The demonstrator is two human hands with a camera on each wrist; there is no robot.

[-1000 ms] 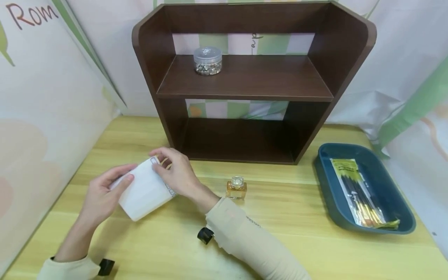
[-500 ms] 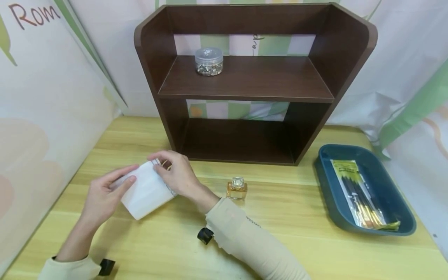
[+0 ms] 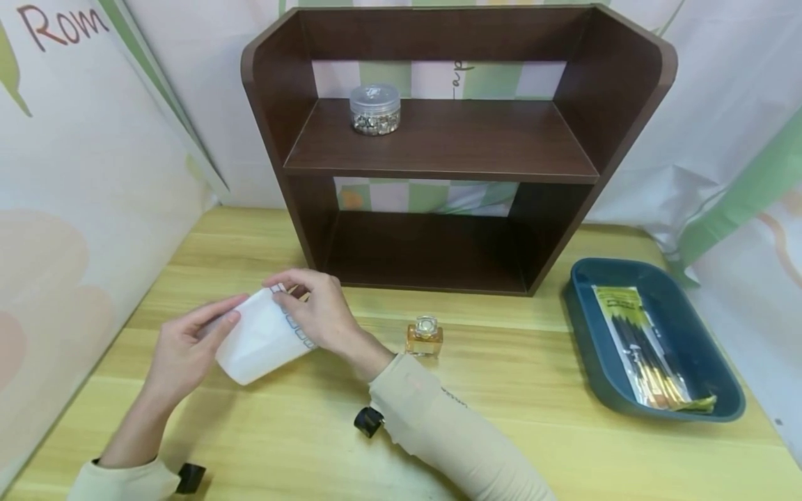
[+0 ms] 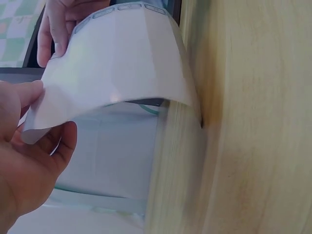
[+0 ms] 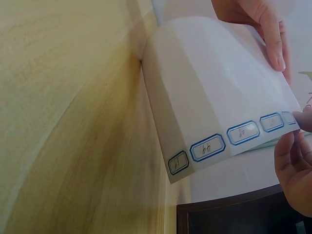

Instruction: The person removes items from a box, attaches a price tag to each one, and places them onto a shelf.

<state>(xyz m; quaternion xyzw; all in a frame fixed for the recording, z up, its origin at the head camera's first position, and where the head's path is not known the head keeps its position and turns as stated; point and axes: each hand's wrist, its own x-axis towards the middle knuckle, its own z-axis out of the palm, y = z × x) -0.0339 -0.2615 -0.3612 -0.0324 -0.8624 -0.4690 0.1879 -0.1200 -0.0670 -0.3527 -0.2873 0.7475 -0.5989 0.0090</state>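
A white sheet of labels (image 3: pixel 266 341) is held above the table between both hands, bowed in a curve. Along its right edge runs a row of blue-framed stickers (image 5: pixel 208 147) with small handwritten marks. My left hand (image 3: pixel 182 351) pinches the sheet's left edge, thumb on the upper face and fingers beneath, as the left wrist view shows. At the far corner, my right hand (image 3: pixel 316 309) pinches the labelled edge between thumb and fingers. In the right wrist view the sheet's lower end comes close to the tabletop; whether it touches, I cannot tell.
Behind the hands stands a dark brown two-tier shelf (image 3: pixel 438 149), with a clear lidded jar (image 3: pixel 375 110) on its upper tier. A small amber perfume bottle (image 3: pixel 424 338) stands on the table right of the hands. Far right, a blue tray (image 3: pixel 702 355) holds packaged paintbrushes (image 3: pixel 648 355).
The sheet's near edge has lifted and bent into a rounder curve, and more of the sticker row shows. Both hands keep their pinch in nearly the same place.
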